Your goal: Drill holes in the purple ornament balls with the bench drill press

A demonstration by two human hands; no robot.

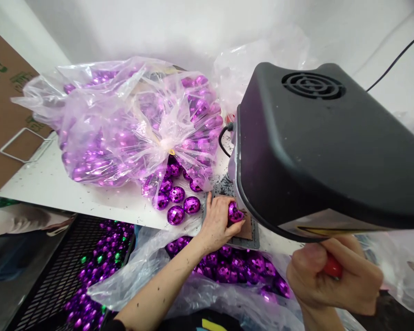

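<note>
My left hand (pixel 218 219) is closed around a shiny purple faceted ball (pixel 234 212). It holds the ball on a brown pad (pixel 245 231) over the grey metal base (pixel 257 241) of a bench machine, which looks like a drill press. The machine's black housing (pixel 317 138) looms above and hides where any tool meets the ball. Below the housing, my right hand (pixel 334 276) is wrapped round a red knob (pixel 332 266). Several loose purple balls (pixel 176 214) lie on the white table just left of my left hand.
A clear plastic bag (pixel 117 124) full of purple balls fills the table's left. Another open bag (pixel 193 299) with purple balls sits below the front edge. A black crate (pixel 55 257) holds purple and green balls. A cardboard box (pixel 3 105) and a person's sleeve (pixel 17 220) are at left.
</note>
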